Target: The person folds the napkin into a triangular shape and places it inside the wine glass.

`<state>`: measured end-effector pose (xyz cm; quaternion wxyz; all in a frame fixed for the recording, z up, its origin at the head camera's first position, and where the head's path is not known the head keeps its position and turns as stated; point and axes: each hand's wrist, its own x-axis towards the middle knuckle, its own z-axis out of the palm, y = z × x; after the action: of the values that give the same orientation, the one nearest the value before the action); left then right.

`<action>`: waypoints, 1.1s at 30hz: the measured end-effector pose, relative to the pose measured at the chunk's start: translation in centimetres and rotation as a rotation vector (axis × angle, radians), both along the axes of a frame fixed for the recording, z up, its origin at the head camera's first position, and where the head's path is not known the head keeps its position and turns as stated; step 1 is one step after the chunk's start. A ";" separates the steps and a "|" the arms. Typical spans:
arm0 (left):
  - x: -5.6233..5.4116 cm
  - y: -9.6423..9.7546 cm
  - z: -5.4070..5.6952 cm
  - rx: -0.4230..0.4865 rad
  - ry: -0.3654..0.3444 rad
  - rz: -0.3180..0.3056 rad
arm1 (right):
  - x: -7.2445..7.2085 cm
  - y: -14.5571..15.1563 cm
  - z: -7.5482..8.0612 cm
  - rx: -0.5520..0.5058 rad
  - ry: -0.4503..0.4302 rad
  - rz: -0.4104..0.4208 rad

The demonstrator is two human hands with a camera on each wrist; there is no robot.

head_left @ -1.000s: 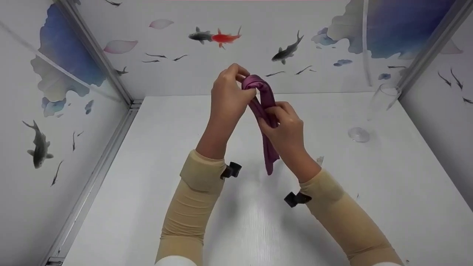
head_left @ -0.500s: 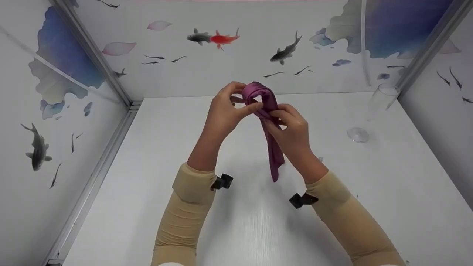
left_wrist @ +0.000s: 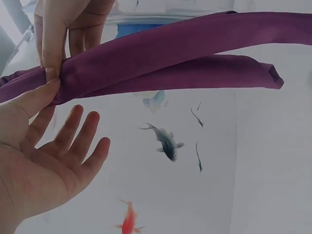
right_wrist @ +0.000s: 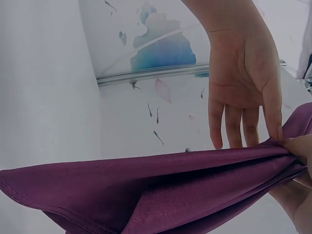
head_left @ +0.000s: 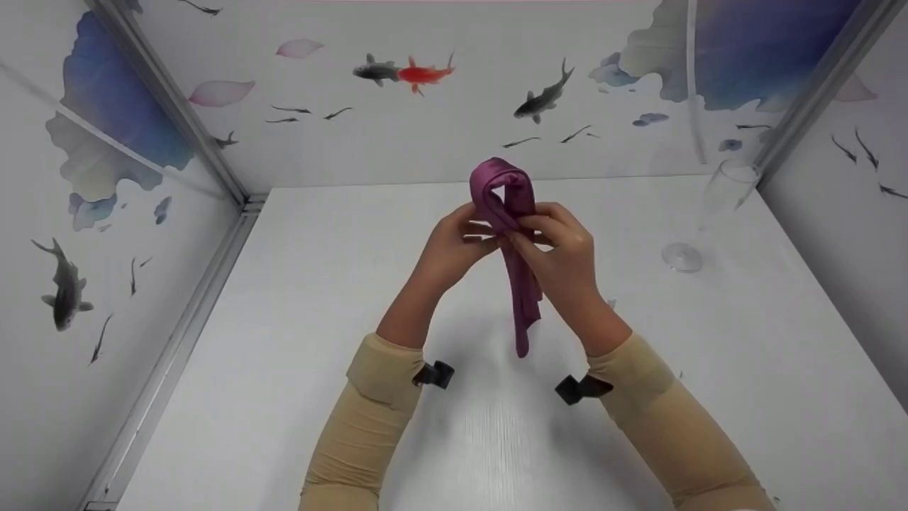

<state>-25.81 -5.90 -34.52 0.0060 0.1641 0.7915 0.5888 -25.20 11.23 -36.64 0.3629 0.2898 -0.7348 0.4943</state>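
Observation:
A purple satiny cloth [head_left: 525,284], folded into a long strip, is bent into a loop [head_left: 489,177] with its tail hanging below. My left hand [head_left: 457,248] pinches the cloth at the foot of the loop between thumb and forefinger; in the left wrist view the other fingers of that left hand [left_wrist: 63,165] are spread away from it. My right hand [head_left: 564,248] pinches the same crossing from the other side. In the right wrist view the cloth [right_wrist: 161,190] fans out in loose folds, with a stitched hem at its end. The loop is held up over the table.
A clear stemmed glass [head_left: 731,188] stands at the back right of the white table [head_left: 298,284], its round foot toward me. Walls printed with fish and leaves close in the table at the back [head_left: 440,135] and both sides. A small clear scrap lies beside my right wrist.
My left hand has come down from the top of the loop to its foot, beside the right hand. The loop has become rounder and stands free above both hands.

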 end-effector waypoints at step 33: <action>-0.4 -1.2 -0.9 -0.016 -0.031 -0.027 | 0.3 0.0 0.6 0.124 -0.023 0.005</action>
<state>-26.26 -7.10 -35.43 0.0278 0.1655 0.7938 0.5846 -24.87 11.20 -36.06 0.3343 0.3080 -0.7675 0.4520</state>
